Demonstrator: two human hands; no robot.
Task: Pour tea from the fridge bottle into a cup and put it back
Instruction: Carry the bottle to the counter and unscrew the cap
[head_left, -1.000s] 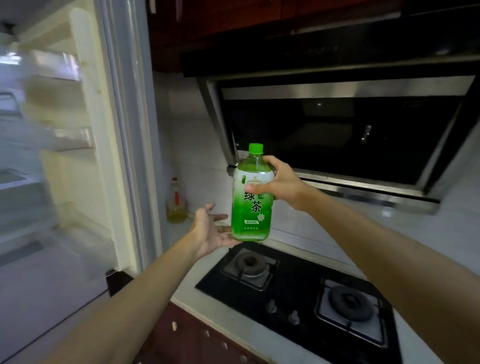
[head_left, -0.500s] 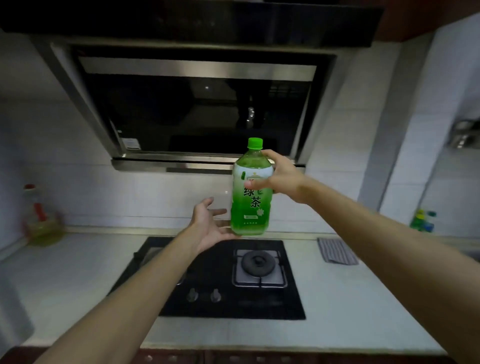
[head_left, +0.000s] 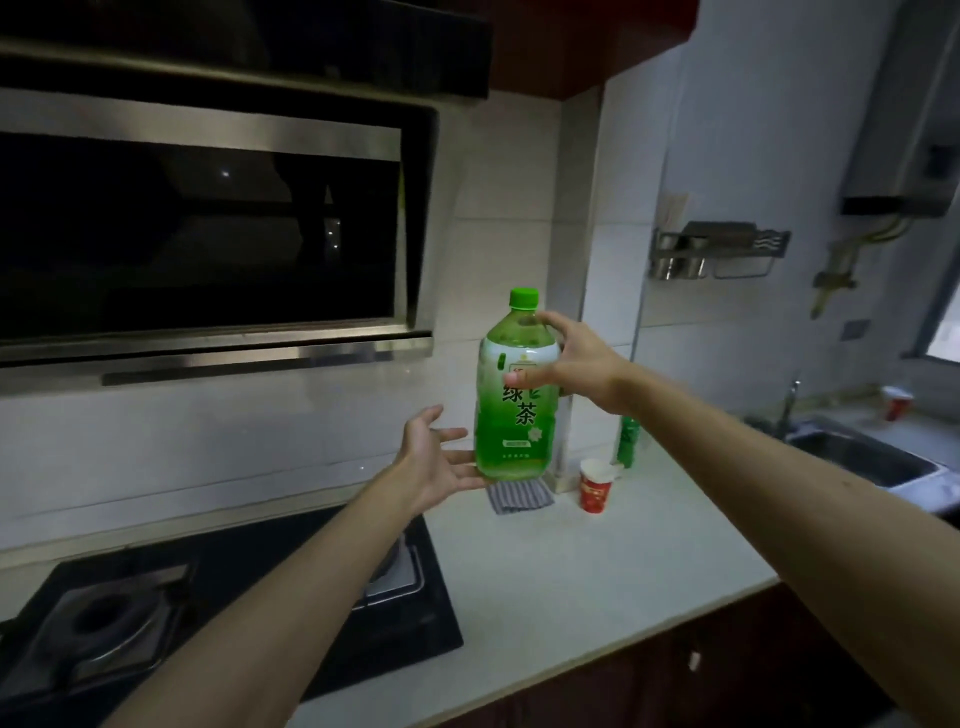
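Above counter (head_left: 571, 561), right hand (head_left: 576, 364) grips capped tea bottle (head_left: 517, 405); left hand (head_left: 436, 462) open beneath

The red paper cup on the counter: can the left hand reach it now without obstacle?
Probably not directly. The left hand is open under the tea bottle, which the right hand holds; the bottle hangs between it and the cup.

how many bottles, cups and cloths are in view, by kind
bottles: 2, tea bottle in the right hand, green bottle by the wall
red cups: 2, near cup, far cup beyond the sink
striped cloth: 1
total: 5
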